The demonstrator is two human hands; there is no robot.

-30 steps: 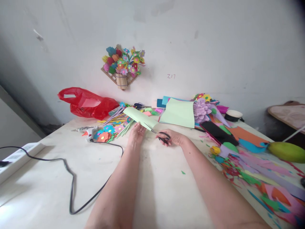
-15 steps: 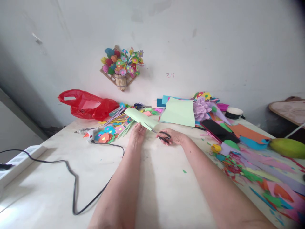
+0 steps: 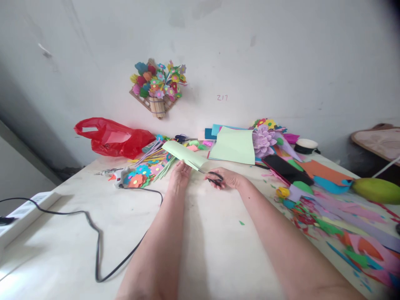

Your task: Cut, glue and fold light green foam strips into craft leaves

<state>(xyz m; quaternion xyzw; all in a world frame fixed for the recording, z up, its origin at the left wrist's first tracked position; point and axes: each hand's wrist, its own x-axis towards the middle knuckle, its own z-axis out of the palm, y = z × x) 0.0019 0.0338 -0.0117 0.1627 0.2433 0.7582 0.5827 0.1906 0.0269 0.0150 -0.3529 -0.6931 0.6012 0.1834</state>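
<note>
My left hand (image 3: 180, 173) grips the lower edge of a light green sheet (image 3: 181, 153), which is raised above the table and slightly curled. Black-handled scissors (image 3: 215, 178) are in my right hand (image 3: 225, 178), their blades pointing left at the sheet's right end, where a slit runs along its lower edge. Behind and to the right, a larger pale green sheet (image 3: 233, 146) lies on a stack of coloured sheets. Thin green strips (image 3: 165, 168) lie just left of my left hand.
Foam flowers (image 3: 137, 179), a glue gun (image 3: 119, 178) with a black cord and a red bag (image 3: 114, 137) are on the left. A phone (image 3: 287, 170), coloured scraps (image 3: 331, 227) and a green-yellow oval object (image 3: 376, 191) lie right. A flower decoration (image 3: 158, 89) hangs on the wall.
The view has shifted very slightly. Both hands, the light green sheet and the scissors hold nearly the same positions.
</note>
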